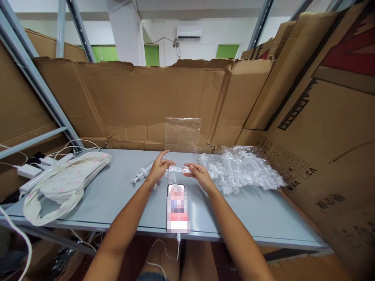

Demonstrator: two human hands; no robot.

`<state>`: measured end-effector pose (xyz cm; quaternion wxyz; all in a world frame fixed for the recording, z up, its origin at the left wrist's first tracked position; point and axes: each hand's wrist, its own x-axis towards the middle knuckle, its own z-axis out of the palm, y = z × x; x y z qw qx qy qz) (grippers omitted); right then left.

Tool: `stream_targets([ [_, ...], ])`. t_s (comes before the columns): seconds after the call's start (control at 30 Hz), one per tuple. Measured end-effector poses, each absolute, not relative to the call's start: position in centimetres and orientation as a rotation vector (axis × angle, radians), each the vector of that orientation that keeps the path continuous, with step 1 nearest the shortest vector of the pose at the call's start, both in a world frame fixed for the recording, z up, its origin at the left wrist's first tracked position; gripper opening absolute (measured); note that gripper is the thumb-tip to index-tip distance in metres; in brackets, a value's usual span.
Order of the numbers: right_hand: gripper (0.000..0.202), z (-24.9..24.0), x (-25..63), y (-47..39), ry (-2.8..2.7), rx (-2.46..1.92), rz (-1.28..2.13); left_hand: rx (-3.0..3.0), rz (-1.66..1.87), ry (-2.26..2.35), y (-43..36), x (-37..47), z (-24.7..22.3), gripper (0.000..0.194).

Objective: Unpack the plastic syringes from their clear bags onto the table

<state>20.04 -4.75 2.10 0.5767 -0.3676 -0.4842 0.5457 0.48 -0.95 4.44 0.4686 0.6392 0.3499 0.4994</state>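
Between the fingers of the left hand (158, 168) and the right hand (198, 174) lies a small bag (178, 169) of clear, glossy, crinkled plastic film. Just left of the left fingers, syringes (142, 171) look like smooth translucent plastic. Right of the right fingers, a pile (246, 168) of the same shiny film wraps white plastic parts. Beyond the fingertips a sheet (183, 134) of clear film stands against matt, rough brown cardboard (131, 101) with torn edges. Under the hands the table (117, 195) is smooth, grey and faintly sheened. Near the wrists a phone (177, 208) has glossy glass. Far left, a cloth (61, 183) looks soft and matt.
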Motion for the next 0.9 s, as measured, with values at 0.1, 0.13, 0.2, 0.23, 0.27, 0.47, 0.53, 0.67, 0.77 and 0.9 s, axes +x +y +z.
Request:
stream_targets([
  [0.1,0.036,2.3,20.1,-5.0,-1.139,-0.834,1.337,1.572,1.196,0.839,-1.1,0.3,4.7,0.058],
  [0.13,0.036,2.3,20.1,-5.1,-1.145,-0.830,1.356,1.574,1.195,0.834,-1.1,0.2,4.9,0.057],
  [0.2,0.038,2.5,20.1,-5.3,-1.157,-0.834,1.384,1.586,1.217,0.835,-1.2,0.0,5.3,0.056],
  [0.23,0.040,2.6,20.1,-5.3,-1.161,-0.839,1.388,1.593,1.240,0.847,-1.1,-0.3,5.5,0.055],
  [0.27,0.041,2.6,20.1,-5.4,-1.162,-0.845,1.384,1.595,1.264,0.869,-1.1,-0.7,5.8,0.053],
  [0.47,0.041,2.9,20.8,-5.2,-1.120,-0.939,1.259,1.534,1.403,1.184,0.1,-7.1,6.8,0.046],
  [0.53,0.040,2.8,21.1,-5.0,-1.111,-0.980,1.212,1.502,1.377,1.348,0.6,-10.3,6.6,0.049],
  [0.67,0.038,2.7,21.3,-4.8,-1.119,-1.018,1.146,1.499,1.228,1.775,1.3,-16.3,5.6,0.049],
  [0.77,0.038,2.6,21.3,-4.7,-1.108,-1.032,1.130,1.603,0.962,2.029,1.6,-19.3,4.7,0.046],
  [0.9,0.039,2.3,21.1,-4.6,-1.111,-1.055,1.120,1.834,0.478,2.236,2.3,-20.4,3.9,0.041],
])
